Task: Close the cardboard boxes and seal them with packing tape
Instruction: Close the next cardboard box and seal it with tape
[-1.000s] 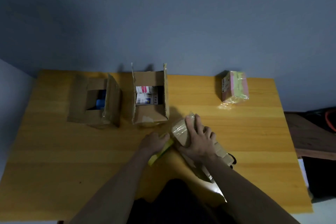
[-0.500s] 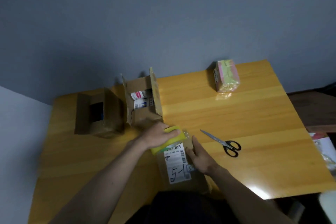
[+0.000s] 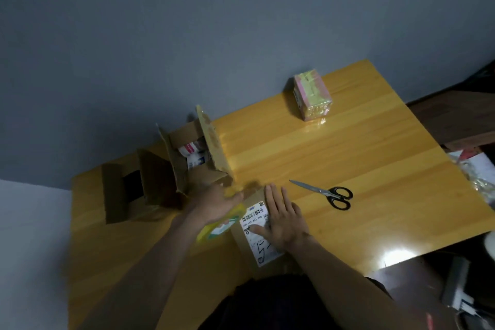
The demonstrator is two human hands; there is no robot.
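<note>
A closed cardboard box [image 3: 250,252] with a white shipping label [image 3: 254,215] lies at the table's near edge. My right hand [image 3: 284,220] rests flat on its top, fingers straight, covering part of the label. My left hand [image 3: 214,205], blurred, holds a yellow-green flat pack [image 3: 214,230] just left of that box. Two open cardboard boxes stand behind. The left box [image 3: 117,195] is dark inside. The middle box [image 3: 203,177] has upright flaps and shows white packets inside. No tape roll is visible.
Black-handled scissors [image 3: 329,194] lie right of my right hand. A pink and yellow wrapped package [image 3: 312,96] stands at the far right of the yellow wooden table [image 3: 348,158]. A grey wall rises behind, and clutter lies on the floor at the right.
My right hand moved from the box's side to lie flat on its labelled top. My left hand slid the yellow-green pack left, off the box. The view has tilted.
</note>
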